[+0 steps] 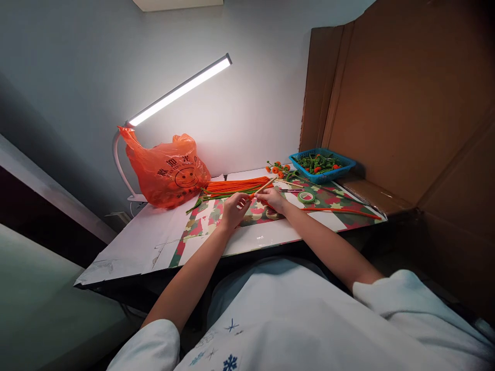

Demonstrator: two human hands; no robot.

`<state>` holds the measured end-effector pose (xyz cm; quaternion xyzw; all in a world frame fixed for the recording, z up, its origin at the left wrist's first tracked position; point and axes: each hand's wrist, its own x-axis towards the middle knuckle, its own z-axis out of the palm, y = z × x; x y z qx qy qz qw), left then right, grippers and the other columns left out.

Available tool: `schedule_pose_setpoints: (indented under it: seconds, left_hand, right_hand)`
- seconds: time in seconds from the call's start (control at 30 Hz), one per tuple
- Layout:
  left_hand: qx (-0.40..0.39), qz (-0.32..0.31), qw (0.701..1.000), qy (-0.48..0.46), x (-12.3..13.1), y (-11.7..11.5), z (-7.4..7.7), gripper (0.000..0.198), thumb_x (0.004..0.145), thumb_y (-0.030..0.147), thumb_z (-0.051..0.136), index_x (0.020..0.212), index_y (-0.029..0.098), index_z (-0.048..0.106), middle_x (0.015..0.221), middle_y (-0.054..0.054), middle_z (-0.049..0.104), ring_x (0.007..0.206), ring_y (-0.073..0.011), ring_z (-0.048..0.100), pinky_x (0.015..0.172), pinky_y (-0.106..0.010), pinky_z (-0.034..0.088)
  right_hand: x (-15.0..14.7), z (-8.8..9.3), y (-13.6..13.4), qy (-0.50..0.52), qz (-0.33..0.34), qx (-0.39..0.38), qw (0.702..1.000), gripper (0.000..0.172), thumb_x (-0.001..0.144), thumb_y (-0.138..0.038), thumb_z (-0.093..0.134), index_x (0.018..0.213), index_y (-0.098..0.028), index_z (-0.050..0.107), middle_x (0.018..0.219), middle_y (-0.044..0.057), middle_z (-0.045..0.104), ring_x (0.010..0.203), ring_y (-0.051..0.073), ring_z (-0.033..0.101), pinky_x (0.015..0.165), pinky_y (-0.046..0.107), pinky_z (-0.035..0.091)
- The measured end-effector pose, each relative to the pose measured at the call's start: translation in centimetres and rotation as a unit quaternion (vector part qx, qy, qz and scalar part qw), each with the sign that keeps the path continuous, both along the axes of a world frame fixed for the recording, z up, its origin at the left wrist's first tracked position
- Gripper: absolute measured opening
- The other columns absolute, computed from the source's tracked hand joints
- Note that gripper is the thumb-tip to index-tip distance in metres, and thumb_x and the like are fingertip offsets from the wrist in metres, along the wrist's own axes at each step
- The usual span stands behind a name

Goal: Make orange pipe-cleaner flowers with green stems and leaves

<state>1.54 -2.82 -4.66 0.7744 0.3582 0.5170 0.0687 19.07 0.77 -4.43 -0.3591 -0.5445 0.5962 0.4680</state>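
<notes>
Above the table's middle, my left hand (235,208) is closed in a pinch at a small bit of orange pipe cleaner (252,196). My right hand (273,200) is closed on a thin wooden stick (266,185), which slants up and away from the fingers. The orange bit sits at the stick's lower end, between both hands; how it is joined there is too small to tell. A long orange pipe cleaner (344,210) runs out from behind my right forearm to the right. Just beyond my hands lies a bundle of orange pipe cleaners (235,184), with green ones (220,195) along its near side.
A roll of green tape (306,197) lies right of my hands. Behind it stand a blue basket (323,178) of green and orange pieces and several small orange flowers (276,169). An orange plastic bag (166,172) hangs by a lit lamp (180,93). Cardboard (402,103) walls the right.
</notes>
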Motion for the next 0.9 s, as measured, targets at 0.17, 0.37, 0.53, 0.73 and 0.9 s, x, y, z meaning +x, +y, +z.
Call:
schedule_pose_setpoints:
  seconds: [0.17, 0.37, 0.53, 0.73, 0.9]
  left_hand:
    - [-0.011, 0.017, 1.0, -0.02, 0.0, 0.0, 0.1, 0.013, 0.081, 0.032, 0.063, 0.082, 0.02, 0.065, 0.076, -0.003, 0.069, 0.063, -0.0124, 0.062, 0.056, -0.023, 0.051]
    - [-0.153, -0.019, 0.981, -0.117, -0.1, 0.8, -0.4, 0.029, 0.078, 0.047, 0.064, 0.078, 0.018, 0.063, 0.064, -0.002, 0.068, 0.059, -0.0153, 0.065, 0.057, -0.026, 0.05]
    - [-0.181, -0.002, 0.977, -0.113, -0.1, 0.9, -0.3, 0.031, 0.08, 0.048, 0.061, 0.074, 0.018, 0.062, 0.059, -0.001, 0.067, 0.054, -0.0135, 0.061, 0.056, -0.025, 0.047]
    - [-0.206, 0.005, 0.975, -0.089, -0.1, 0.9, -0.2, 0.038, 0.082, 0.053, 0.054, 0.068, 0.018, 0.06, 0.052, 0.0, 0.062, 0.052, -0.0139, 0.061, 0.052, -0.023, 0.043]
    - [-0.241, -0.016, 0.966, -0.095, 0.0, 1.0, -0.1, 0.048, 0.081, 0.062, 0.049, 0.065, 0.018, 0.057, 0.044, 0.003, 0.051, 0.049, -0.016, 0.063, 0.047, -0.022, 0.038]
  right_hand:
    - [0.0, -0.2, 0.2, 0.008, 0.02, -0.013, 1.0, 0.022, 0.061, -0.032, 0.08, 0.066, -0.015, 0.068, 0.057, -0.001, 0.06, 0.048, 0.006, 0.043, 0.048, 0.022, 0.032]
    - [0.1, -0.3, 0.0, -0.021, 0.017, 0.028, 0.999, 0.025, 0.06, -0.034, 0.08, 0.073, -0.015, 0.07, 0.062, -0.001, 0.062, 0.05, 0.007, 0.044, 0.049, 0.022, 0.032]
    - [0.1, 0.1, -0.4, -0.029, 0.005, 0.06, 0.998, 0.027, 0.06, -0.037, 0.079, 0.07, -0.014, 0.069, 0.06, -0.001, 0.061, 0.05, 0.006, 0.042, 0.047, 0.022, 0.031]
    - [0.0, 0.5, -0.7, -0.027, 0.002, 0.091, 0.996, 0.025, 0.062, -0.038, 0.075, 0.07, -0.016, 0.067, 0.058, -0.002, 0.059, 0.052, 0.008, 0.044, 0.05, 0.022, 0.034]
    - [0.0, 0.4, -0.6, -0.035, 0.011, 0.106, 0.994, 0.03, 0.061, -0.043, 0.075, 0.07, -0.015, 0.067, 0.061, 0.0, 0.061, 0.055, 0.009, 0.047, 0.052, 0.023, 0.037]
